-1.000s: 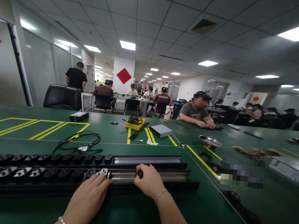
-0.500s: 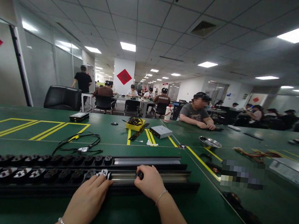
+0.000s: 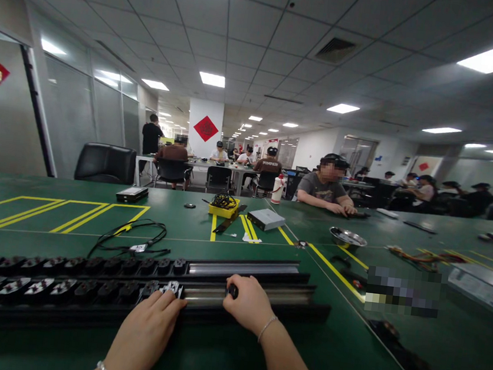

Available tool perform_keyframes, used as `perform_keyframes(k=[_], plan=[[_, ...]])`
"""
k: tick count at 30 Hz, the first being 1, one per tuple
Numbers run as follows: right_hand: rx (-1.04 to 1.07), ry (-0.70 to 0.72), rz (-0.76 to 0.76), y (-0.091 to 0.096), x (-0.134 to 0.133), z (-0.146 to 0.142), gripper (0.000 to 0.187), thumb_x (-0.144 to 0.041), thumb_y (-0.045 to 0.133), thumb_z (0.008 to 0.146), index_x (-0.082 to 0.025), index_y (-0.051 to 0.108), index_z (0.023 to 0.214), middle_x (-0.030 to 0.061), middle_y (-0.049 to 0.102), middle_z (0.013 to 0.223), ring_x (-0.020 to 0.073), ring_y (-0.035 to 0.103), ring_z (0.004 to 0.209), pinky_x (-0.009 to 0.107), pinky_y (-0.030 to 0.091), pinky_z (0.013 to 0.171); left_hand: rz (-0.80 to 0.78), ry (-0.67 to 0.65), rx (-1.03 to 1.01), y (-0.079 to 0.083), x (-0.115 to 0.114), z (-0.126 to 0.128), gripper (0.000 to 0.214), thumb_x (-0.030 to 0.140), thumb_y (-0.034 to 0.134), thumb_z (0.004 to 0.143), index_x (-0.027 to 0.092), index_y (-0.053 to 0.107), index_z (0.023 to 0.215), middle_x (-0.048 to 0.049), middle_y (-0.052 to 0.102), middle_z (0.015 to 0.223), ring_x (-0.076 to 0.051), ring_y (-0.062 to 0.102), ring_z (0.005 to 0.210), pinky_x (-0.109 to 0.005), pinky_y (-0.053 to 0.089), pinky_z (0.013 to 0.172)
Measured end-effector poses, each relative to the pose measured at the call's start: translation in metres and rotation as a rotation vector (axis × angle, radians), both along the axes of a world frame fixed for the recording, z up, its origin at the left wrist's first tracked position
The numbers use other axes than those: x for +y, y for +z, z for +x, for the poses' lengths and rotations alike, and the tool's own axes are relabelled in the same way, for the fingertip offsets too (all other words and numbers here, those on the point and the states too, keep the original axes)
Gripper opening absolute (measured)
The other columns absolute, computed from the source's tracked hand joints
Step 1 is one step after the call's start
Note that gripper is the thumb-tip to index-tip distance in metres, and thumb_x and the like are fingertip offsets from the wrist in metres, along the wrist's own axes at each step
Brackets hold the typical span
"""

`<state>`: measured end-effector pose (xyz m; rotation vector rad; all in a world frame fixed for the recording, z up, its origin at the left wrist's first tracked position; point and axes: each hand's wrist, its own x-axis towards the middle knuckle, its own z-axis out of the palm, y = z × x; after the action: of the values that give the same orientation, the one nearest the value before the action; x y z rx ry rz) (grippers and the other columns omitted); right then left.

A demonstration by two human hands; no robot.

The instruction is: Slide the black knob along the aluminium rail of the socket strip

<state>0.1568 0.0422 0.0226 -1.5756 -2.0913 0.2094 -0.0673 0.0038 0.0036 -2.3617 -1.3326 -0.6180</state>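
Two long black rails [image 3: 319,314] lie side by side across the table, with rows of black socket-like modules [image 3: 85,290] filling their left parts. Some modules on the near row have silvery tops. My left hand [image 3: 151,322] rests at the right end of that row, its fingers together on the last silver-topped module [image 3: 171,287]. Further right, over the near rail's bare metal channel [image 3: 203,295], my right hand [image 3: 249,302] is closed in a pinch around a small black part [image 3: 231,291]. My fingers hide most of that part.
Behind the rails are a black cable [image 3: 161,236], a yellow box [image 3: 223,207] of cables and a grey metal box [image 3: 266,219]. To the right stand a steel bowl [image 3: 347,237] and a silver power supply [image 3: 481,288]. A co-worker [image 3: 327,185] sits across the green table [image 3: 226,361].
Both hands keep their places on the near rail. The whole view has shifted very slightly. In the background, a standing person in black has moved a little to the right.
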Motion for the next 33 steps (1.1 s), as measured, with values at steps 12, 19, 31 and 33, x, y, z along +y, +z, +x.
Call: perform_keyframes(k=[12, 19, 31, 33], plan=[[0.036, 0.003, -0.038, -0.0047, 0.0024, 0.0013, 0.014, -0.022, 0.05, 0.066, -0.023, 0.058, 0.078, -0.0002, 0.065, 0.087, 0.0147, 0.056, 0.086, 0.032, 0.023, 0.095, 0.013, -0.005, -0.001, -0.0014, -0.0003, -0.0012, 0.026, 0.014, 0.039, 0.083, 0.023, 0.057, 0.1, -0.0026, 0.057, 0.086, -0.016, 0.054, 0.076, -0.033, 0.045, 0.075], [0.0, -0.027, -0.05, -0.0004, -0.0018, 0.0029, 0.016, -0.026, 0.05, 0.067, -0.024, 0.058, 0.081, -0.0007, 0.064, 0.088, 0.0154, 0.055, 0.088, 0.039, 0.016, 0.098, 0.005, -0.005, -0.003, -0.0022, 0.0006, -0.0008, 0.027, 0.013, 0.039, 0.082, 0.024, 0.057, 0.1, -0.0026, 0.057, 0.087, -0.017, 0.055, 0.078, -0.033, 0.044, 0.075], [-0.004, -0.037, -0.058, 0.0012, -0.0021, 0.0018, 0.015, -0.024, 0.049, 0.067, -0.023, 0.058, 0.08, 0.0, 0.065, 0.088, 0.0154, 0.056, 0.085, 0.035, 0.022, 0.094, 0.049, -0.011, -0.023, 0.0008, -0.0012, -0.0001, 0.026, 0.016, 0.038, 0.083, 0.024, 0.059, 0.097, -0.0025, 0.058, 0.083, -0.016, 0.054, 0.073, -0.029, 0.045, 0.069], [0.001, -0.037, -0.061, 0.0013, -0.002, 0.0019, 0.015, -0.024, 0.049, 0.067, -0.023, 0.058, 0.08, 0.0001, 0.065, 0.089, 0.0154, 0.056, 0.085, 0.035, 0.022, 0.094, 0.046, -0.016, -0.028, 0.0001, -0.0006, -0.0004, 0.026, 0.016, 0.038, 0.083, 0.024, 0.059, 0.098, -0.0023, 0.058, 0.084, -0.016, 0.054, 0.074, -0.029, 0.045, 0.07]])
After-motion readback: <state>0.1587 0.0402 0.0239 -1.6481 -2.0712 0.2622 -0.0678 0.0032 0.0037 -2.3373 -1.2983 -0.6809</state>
